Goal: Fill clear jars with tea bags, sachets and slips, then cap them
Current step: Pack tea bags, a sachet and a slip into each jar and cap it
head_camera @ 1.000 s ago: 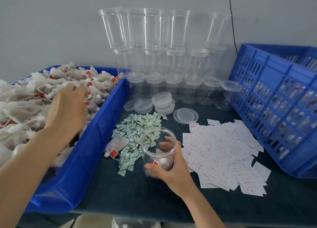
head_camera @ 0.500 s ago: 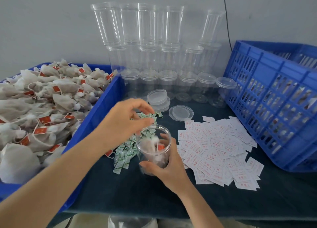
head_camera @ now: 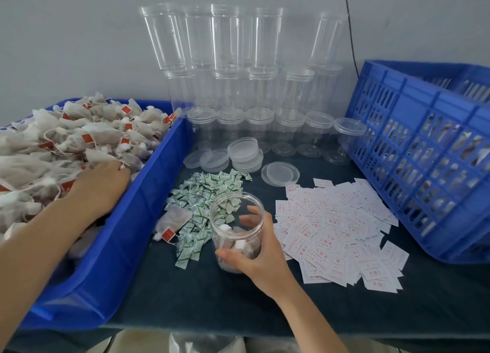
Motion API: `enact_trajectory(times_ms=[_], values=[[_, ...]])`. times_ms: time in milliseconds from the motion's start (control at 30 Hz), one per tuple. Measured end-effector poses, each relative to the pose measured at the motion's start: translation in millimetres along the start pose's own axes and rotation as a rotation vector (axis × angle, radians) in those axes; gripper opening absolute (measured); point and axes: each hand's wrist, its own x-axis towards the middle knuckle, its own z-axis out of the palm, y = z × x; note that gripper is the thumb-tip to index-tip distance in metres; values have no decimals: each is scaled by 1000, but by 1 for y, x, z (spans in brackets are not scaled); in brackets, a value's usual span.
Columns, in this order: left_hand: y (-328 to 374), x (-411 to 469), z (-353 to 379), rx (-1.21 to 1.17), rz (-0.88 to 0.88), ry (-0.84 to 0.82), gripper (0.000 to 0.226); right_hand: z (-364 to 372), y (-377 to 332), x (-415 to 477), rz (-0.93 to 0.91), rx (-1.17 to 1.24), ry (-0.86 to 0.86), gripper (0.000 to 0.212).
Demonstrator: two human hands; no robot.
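In the head view, your right hand (head_camera: 261, 254) is clamping its grip round the clear plastic jar (head_camera: 228, 236), upright, mouth open. Your left hand (head_camera: 102, 187) is lying among white mesh tea bags (head_camera: 79, 130), left of that grip. Its fingers are buried, so I cannot tell its state.

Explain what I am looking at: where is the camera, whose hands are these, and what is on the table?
There is no machine: a person works bare-handed, and the picture comes from a camera worn on their head, looking down. The right hand has its grip round an open clear jar with a few tea bags inside. The left hand reaches into the tea bag pile in the blue bin; whether it holds one is hidden. On the dark table lie green sachets, white printed slips, loose lids and one stray tea bag. Stacked empty jars stand at the back, a blue crate on the right.
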Motion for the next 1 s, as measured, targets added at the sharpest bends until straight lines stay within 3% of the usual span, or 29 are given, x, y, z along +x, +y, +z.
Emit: enact_trajectory(times_ms=[267, 433, 500, 567, 700, 800, 900, 1000], values=[[11, -12, -13, 39, -64, 35, 17, -1, 1, 0, -4, -1, 0, 88], [11, -24, -32, -108, -79, 336, 35, -1, 1, 0, -11, 10, 0, 85], [16, -26, -43, -170, 17, 439, 29, -1, 2, 1, -10, 9, -2, 83], [31, -32, -59, -383, 82, 492, 19, -1, 4, 2, -15, 5, 0, 82], [78, -59, -88, -829, 360, 343, 23, -1, 6, 2, -26, 1, 8, 82], [108, -75, -88, -920, 562, 209, 18, -1, 3, 2, -22, 13, 5, 83], [126, -73, -70, -856, 523, 167, 20, -2, 1, 2, -21, 33, -6, 85], [132, -72, -52, -1022, 422, 130, 39, -4, 1, 2, -11, 53, -25, 84]])
